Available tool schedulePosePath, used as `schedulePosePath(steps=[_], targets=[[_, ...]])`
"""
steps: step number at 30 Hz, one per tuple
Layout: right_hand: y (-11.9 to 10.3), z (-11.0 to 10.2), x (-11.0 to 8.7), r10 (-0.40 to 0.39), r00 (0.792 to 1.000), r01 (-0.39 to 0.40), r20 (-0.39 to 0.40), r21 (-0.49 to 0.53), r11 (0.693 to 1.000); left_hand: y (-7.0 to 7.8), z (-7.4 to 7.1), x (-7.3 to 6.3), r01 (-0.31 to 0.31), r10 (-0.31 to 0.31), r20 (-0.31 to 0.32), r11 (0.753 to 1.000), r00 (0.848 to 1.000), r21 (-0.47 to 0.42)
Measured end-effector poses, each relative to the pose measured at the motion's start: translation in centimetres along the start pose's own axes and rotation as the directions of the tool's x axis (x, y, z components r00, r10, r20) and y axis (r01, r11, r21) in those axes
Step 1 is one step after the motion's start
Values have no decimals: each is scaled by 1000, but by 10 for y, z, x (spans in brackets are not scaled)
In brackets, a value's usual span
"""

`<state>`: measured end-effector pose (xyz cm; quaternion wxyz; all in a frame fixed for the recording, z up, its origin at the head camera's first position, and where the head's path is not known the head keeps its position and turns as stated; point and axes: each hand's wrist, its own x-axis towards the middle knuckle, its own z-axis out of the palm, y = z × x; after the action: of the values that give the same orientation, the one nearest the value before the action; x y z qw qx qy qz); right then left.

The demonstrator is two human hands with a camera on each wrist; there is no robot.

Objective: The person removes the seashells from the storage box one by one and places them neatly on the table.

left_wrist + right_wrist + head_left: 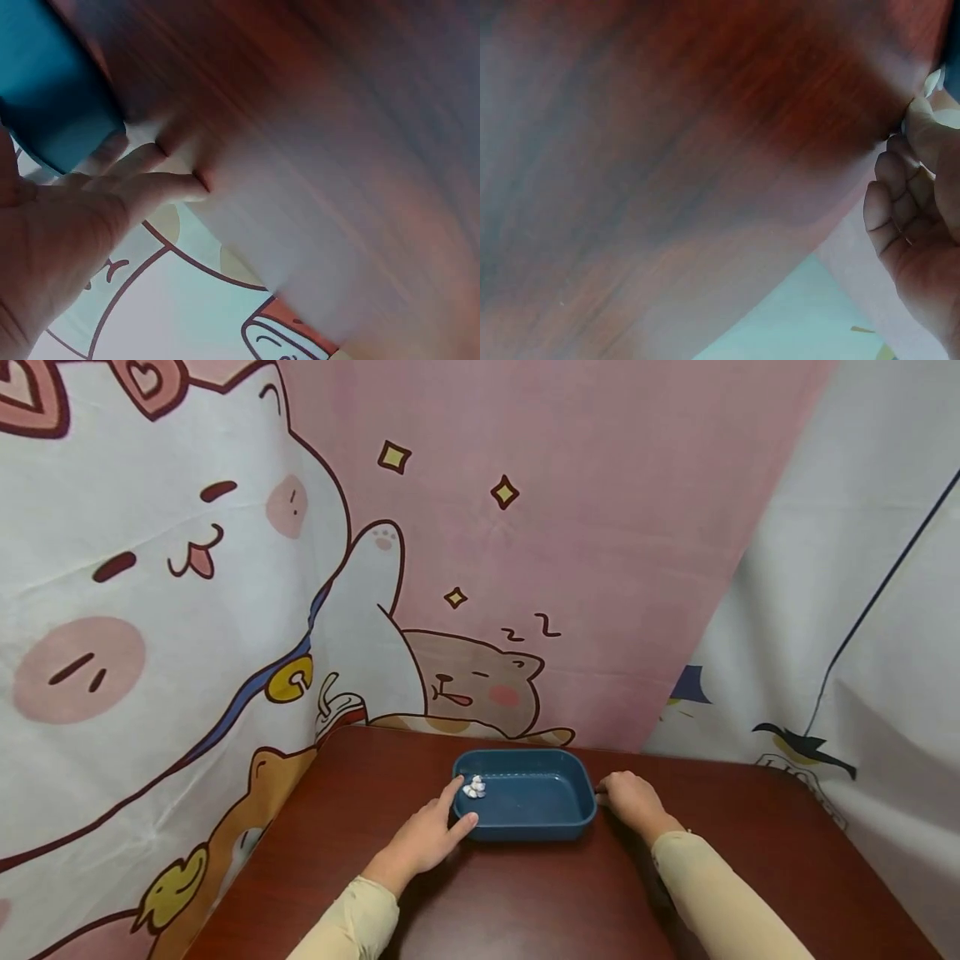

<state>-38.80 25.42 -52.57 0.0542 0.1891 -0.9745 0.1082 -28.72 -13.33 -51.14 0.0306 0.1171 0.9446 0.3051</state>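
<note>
A dark blue rectangular plastic tray [532, 797] sits on the table, with a small cluster of white pieces [475, 787] at its left end. My left hand [426, 837] touches the tray's left end, thumb at the near corner and index finger along the left rim. In the left wrist view, the other fingers [154, 187] stretch out against the table beside the tray wall. Just outside the tray's right end, my right hand [630, 802] has its fingers curled and low over the table. A small white piece [933, 82] shows at its thumb tip, pinched there and mostly hidden.
The reddish-brown wooden table [540, 893] has its back edge close behind the tray. A printed cloth [600, 527] with cartoon cats hangs behind and along the left side. White cloth [862, 635] hangs on the right.
</note>
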Motion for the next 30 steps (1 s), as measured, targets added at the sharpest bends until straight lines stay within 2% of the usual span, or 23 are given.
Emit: schedulePosePath(steps=[5,11,16,19,24,30], targets=[[-1,2,-2,24,1000,-24,10,-5,1000,-4,-4,2,-23,23,26,1000,999,11],[-5,1,-5,36,999,-37,34,31,999,-20,-16,5,-16,16,-7,1000,1000,-15],[-9,1,-7,24,1000,-24,8,24,999,-38,-33,4,33,-33,-13,999,999,-30],[-9,0,-7,28,1000,-28,6,21,999,-43,-40,2,59,-59,-4,997,998,-45],[-10,-1,-6,55,998,-56,21,29,998,-46,-41,0,65,-65,12,996,998,-65],[-10,1,-9,51,998,-53,36,59,997,-47,-39,0,70,-69,10,996,998,-60]])
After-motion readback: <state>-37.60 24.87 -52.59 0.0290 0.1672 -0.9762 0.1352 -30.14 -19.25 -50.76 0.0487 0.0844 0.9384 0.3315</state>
